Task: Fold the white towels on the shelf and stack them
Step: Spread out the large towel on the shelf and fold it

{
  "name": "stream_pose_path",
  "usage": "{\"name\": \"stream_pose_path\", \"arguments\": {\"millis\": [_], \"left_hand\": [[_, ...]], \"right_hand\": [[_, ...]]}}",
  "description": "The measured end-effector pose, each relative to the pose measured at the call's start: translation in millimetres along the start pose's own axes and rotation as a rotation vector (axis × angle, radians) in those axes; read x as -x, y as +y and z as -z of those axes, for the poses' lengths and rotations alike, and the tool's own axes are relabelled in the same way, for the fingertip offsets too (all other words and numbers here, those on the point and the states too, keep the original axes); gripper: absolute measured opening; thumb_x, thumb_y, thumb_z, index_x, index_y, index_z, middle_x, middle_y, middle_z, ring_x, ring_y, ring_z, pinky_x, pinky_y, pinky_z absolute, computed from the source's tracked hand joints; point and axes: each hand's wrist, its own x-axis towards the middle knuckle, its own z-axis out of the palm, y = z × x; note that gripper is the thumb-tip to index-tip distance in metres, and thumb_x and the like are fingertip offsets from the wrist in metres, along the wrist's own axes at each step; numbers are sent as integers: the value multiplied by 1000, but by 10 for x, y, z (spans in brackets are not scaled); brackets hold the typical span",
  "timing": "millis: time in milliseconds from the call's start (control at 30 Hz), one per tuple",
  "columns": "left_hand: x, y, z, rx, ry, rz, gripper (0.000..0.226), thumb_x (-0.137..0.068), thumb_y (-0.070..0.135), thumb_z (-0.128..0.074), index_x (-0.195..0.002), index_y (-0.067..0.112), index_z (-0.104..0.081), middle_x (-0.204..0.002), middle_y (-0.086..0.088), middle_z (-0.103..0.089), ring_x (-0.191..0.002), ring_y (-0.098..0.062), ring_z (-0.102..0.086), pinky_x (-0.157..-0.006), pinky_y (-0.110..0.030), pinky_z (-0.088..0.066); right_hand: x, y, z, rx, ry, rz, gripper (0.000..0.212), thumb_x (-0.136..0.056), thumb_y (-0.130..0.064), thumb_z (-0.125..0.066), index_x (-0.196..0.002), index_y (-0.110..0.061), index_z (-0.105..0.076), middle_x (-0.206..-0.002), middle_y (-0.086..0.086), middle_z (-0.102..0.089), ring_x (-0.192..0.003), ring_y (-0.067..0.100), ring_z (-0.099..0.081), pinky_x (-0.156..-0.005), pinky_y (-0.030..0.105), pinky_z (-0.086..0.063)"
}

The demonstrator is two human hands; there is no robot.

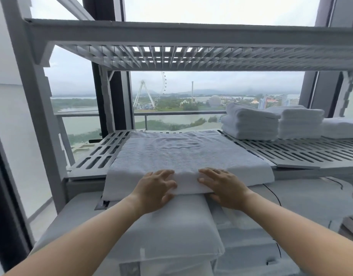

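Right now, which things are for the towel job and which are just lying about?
For the job: towel, left hand, right hand, folded stacks, shelf.
Just lying about: pillow, top shelf, window.

A large white terry towel [187,154] lies spread flat across the left-middle part of the grey slotted metal shelf [301,154]. Its surface is lightly rumpled, and its thick near edge hangs over the shelf's front lip. Towards the right rear of the same shelf stand the folded ones. A pile of plump folded white towels [249,122] touches a taller, neater white stack [300,124], and just beside that lies a low folded white towel [340,128], cut off by the frame's edge.
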Motion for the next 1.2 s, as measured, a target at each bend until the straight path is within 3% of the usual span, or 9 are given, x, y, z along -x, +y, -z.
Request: {"name": "stream_pose_path", "arguments": {"millis": [100, 200, 300, 367, 433, 533, 767, 967, 1200], "left_hand": [[-23, 37, 38, -49, 14, -29, 28, -90, 33, -47, -114, 23, -57, -144, 0, -35, -128, -20, -40, -100, -31, -38], [-23, 58, 107, -56, -24, -37, 28, -87, 27, -48, -110, 16, -57, -137, -1, -41, -117, -22, -48, -94, -30, -43], [-28, 44, 183, 21, 6, 4, 22, -85, 24, -46, -104, 15, -52, -113, -3, -54, -100, -24, -57, -82, -31, -46], [-48, 14, 232, 28, 50, 72, 18, -88, 24, -44, -103, 17, -46, -98, -1, -60, -86, -25, -62, -68, -31, -45], [-84, -30, 269, -48, 89, 137, 17, -92, 23, -40, -108, 18, -42, -92, 0, -63, -76, -25, -64, -60, -29, -42], [-163, -102, 306, -187, 125, 233, 16, -98, 20, -35, -113, 18, -38, -92, 4, -61, -71, -20, -65, -53, -27, -40], [-415, -333, 327, -212, 182, 242, 19, -102, 24, -28, -116, 16, -37, -96, 1, -58, -72, -18, -63, -57, -30, -50], [-750, -667, 189, -152, 201, 175, 27, -101, 35, -26, -107, 16, -43, -84, 1, -57, -67, -16, -57, -65, -32, -54], [-1340, -1080, -107, -68, 141, 189, 24, -99, 32, -34, -103, 17, -51, -95, 1, -59, -83, -18, -56, -78, -30, -43]], "right_hand": [[34, -54, -47, -13, 71, -41, 48, -44, -10, -79, -91, -12, -68, -109, 10, -66, -94, 25, -68, -72, 29, -56], [63, -27, -106, -120, 40, -116, 37, -59, 1, -66, -94, -9, -63, -116, 12, -59, -97, 27, -64, -77, 30, -53], [32, 51, -139, -117, -32, -163, 30, -78, -7, -54, -107, -9, -57, -130, 9, -46, -113, 25, -52, -86, 34, -48], [-35, 92, -119, -81, -22, -224, 26, -85, -16, -50, -111, -12, -53, -128, 5, -44, -112, 22, -50, -80, 34, -48], [-143, 124, -63, -25, -8, -307, 23, -90, -18, -44, -112, -14, -48, -122, 3, -44, -108, 21, -51, -71, 34, -45], [-317, 218, -3, 76, -23, -384, 28, -88, -8, -43, -116, -16, -43, -117, 5, -46, -102, 23, -54, -74, 34, -41], [-639, 568, -23, 73, -11, -402, 25, -101, -28, -29, -112, -13, -45, -111, 6, -54, -99, 26, -55, -81, 38, -38], [-903, 985, -316, -110, -30, -299, 21, -99, -32, -37, -102, -15, -48, -106, 4, -58, -92, 25, -57, -68, 30, -31], [-1352, 1463, -681, -241, -162, -285, 25, -96, -39, -43, -105, -19, -56, -113, 2, -60, -102, 25, -57, -81, 34, -46]]}}
